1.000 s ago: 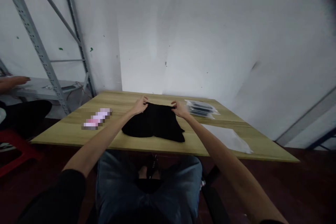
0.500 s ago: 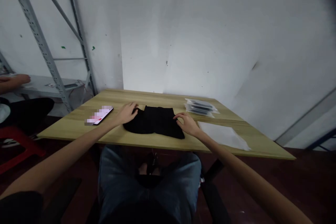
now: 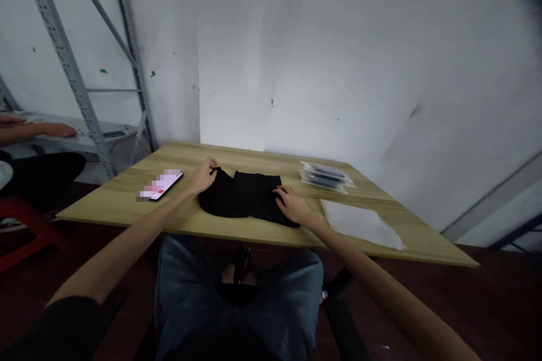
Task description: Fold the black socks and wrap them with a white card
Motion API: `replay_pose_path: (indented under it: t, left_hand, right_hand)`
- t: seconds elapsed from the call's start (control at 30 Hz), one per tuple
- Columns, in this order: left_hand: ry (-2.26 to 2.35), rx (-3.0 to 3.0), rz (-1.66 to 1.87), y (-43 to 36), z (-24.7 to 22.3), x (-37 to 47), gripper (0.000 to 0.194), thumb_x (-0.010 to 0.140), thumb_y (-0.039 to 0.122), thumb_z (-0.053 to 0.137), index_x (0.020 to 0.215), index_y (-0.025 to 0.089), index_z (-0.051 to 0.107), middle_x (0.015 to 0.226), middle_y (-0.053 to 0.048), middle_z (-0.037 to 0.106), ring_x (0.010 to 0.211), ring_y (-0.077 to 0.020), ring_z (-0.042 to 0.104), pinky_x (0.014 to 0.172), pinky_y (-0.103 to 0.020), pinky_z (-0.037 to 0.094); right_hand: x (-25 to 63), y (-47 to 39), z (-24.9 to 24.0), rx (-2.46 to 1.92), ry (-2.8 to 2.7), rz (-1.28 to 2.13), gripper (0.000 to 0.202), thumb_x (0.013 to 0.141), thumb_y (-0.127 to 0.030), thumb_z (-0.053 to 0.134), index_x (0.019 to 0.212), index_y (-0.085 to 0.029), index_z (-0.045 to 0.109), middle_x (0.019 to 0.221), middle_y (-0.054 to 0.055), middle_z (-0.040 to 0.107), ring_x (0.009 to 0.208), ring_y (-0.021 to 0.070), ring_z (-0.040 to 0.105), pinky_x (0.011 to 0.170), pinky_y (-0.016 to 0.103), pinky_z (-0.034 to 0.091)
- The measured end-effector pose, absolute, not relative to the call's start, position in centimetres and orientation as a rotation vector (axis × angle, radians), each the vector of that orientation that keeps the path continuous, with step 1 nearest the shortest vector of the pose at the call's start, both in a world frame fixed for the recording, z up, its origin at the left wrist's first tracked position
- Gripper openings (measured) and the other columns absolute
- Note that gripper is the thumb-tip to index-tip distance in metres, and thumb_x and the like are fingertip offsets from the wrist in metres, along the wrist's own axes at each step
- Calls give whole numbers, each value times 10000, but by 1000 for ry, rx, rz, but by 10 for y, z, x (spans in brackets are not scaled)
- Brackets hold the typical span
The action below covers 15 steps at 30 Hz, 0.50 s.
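A soft black garment (image 3: 243,194) lies spread on the wooden table in front of me; I cannot make out its exact kind. My left hand (image 3: 206,175) is at its upper left corner, with thumb and fingers closed on the edge of the fabric, which is slightly raised there. On the garment's right part rests my right hand (image 3: 293,205), palm down, its fingers apart and bent a little over the cloth.
A phone (image 3: 165,185) with a lit screen lies left on the table (image 3: 237,228). Several flat clear packets (image 3: 326,176) are stacked at the back right, a white sheet (image 3: 362,223) nearer. Beyond a metal rack (image 3: 74,67), a person's arm (image 3: 46,130) rests on another surface.
My left hand has moved up and slightly left, lifting the garment's corner. My right hand has shifted down onto the cloth. The other person's arm has moved right.
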<state>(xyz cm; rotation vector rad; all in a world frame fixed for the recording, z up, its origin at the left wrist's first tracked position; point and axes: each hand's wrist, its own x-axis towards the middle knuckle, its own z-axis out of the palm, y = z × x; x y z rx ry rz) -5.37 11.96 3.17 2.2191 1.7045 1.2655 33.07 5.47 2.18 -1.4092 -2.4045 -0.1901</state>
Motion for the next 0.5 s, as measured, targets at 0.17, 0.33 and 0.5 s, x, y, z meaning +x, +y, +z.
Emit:
replay_pose_path:
  t: [0.17, 0.33, 0.5]
  left_hand:
    - [1494, 2759, 973, 77, 44, -76, 385, 890, 86, 460, 1137, 243, 710, 1180, -58, 787, 1162, -249, 712, 1241, -524, 372]
    - [1294, 3092, 551, 24, 36, -108, 396, 981, 119, 473, 1245, 262, 731, 1424, -42, 711, 1419, -246, 574, 1321, -527, 235]
    - [1177, 3099, 504, -5, 25, -111, 347, 1082, 264, 467, 1313, 281, 725, 1392, -36, 727, 1402, -226, 579, 1268, -444, 365]
  right_hand:
    - [356, 23, 26, -1254, -2389, -190, 357, 1065, -287, 488, 1382, -238, 644, 1439, 129, 649, 1353, 290, 611, 1170, 485, 491]
    - [388, -33, 18, -1117, -2392, -155, 281, 1074, -360, 531, 1279, -288, 711, 1364, 96, 702, 1277, 290, 658, 1108, 504, 544]
    - [399, -50, 9, -1082, -2322, -174, 267, 1089, -353, 528, 1252, -289, 729, 1287, 83, 741, 1209, 269, 696, 1056, 469, 579]
